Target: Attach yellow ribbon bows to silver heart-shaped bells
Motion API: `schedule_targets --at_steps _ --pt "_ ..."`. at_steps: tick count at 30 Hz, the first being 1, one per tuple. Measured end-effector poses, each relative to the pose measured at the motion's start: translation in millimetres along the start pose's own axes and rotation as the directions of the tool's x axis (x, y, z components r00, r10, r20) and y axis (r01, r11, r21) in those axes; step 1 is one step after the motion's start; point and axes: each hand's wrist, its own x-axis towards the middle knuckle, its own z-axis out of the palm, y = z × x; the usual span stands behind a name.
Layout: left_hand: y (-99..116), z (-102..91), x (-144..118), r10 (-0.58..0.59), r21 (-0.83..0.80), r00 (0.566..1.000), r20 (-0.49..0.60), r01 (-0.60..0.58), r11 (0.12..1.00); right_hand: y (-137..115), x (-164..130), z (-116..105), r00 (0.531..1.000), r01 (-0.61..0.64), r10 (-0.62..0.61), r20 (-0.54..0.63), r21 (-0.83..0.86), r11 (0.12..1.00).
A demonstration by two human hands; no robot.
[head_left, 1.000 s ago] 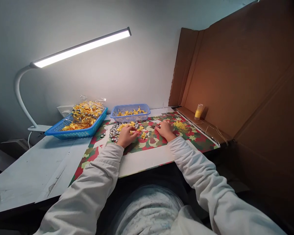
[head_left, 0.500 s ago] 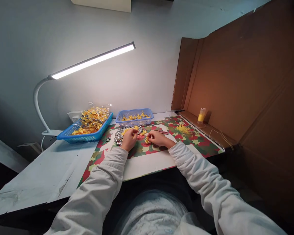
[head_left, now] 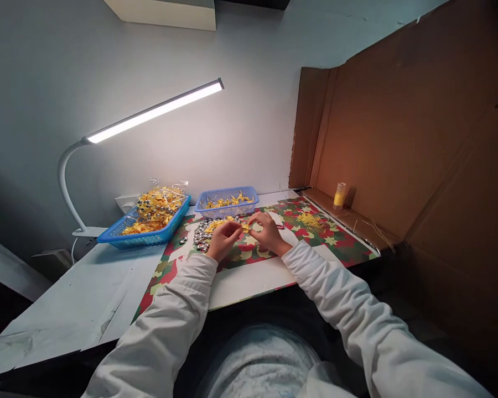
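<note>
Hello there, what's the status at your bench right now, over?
Left hand and right hand pinch a small yellow piece between them. Held above the patterned mat. Silver pieces just beside; nothing blocking.

The left hand (head_left: 223, 239) and right hand (head_left: 268, 232), apart 1 second ago, are now brought together, pinching a small yellow ribbon piece (head_left: 245, 225) between them.

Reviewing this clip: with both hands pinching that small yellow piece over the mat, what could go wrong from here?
1. The yellow piece is tiny, pinched between left hand and right hand; it might slip into the pile of silver beads underneath.
2. The left wrist sits close to those loose beads, so a sweep could scatter them off the patterned mat.
</note>
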Motion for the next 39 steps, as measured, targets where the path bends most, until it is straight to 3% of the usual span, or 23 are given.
schedule_targets --at_steps 5,11,14,17,20,22,26,28,31,35,37,39 --pt "0 -1.8 -1 0.106 0.142 0.987 -0.122 -0.088 0.986 -5 -6 1 0.993 0.086 -0.061 0.098 -0.275 0.958" --pt "5 0.2 -3 0.159 0.134 0.981 -0.113 -0.143 0.981 -4 -6 6 0.988 0.137 -0.091 0.127 -0.422 0.896" --pt "4 1.0 -2 0.105 0.023 0.992 -0.067 -0.104 0.994 -1 -5 6 0.984 0.17 -0.131 0.119 -0.443 0.88" --pt "2 -1.4 0 -0.027 -0.101 1.0 -0.002 0.026 0.995 3 -3 3 0.966 0.258 -0.204 0.161 -0.48 0.839" --pt "2 -6.8 3 -0.094 -0.046 0.995 -0.046 0.092 0.995 6 -1 -1 0.936 0.348 -0.263 0.234 -0.513 0.784" --pt "2 -9.9 4 -0.098 -0.006 0.995 -0.017 0.098 0.995 8 0 -3 0.914 0.402 -0.299 0.275 -0.511 0.76" --pt "3 -10.7 3 -0.147 -0.035 0.964 0.223 0.159 0.987 10 1 -3 0.888 0.457 -0.35 0.299 -0.477 0.751" --pt "3 -9.2 2 -0.158 -0.039 0.948 0.277 0.176 0.984 10 0 -2 0.891 0.45 -0.353 0.286 -0.449 0.772" --pt "3 -7.2 2 -0.142 -0.049 0.954 0.265 0.16 0.986 11 -1 1 0.926 0.374 -0.317 0.207 -0.378 0.847" --pt "3 -7.0 3 -0.113 -0.068 0.988 0.109 0.121 0.99 10 -3 3 0.979 0.196 -0.204 -0.011 -0.228 0.954" --pt "2 -6.8 3 -0.111 -0.055 0.99 0.087 0.116 0.992 10 -3 5 0.98 0.188 -0.196 -0.037 -0.148 0.971" --pt "1 -5.8 3 -0.129 -0.038 0.983 0.132 0.135 0.99 11 -4 9 0.983 0.185 -0.185 0.009 -0.092 0.978"
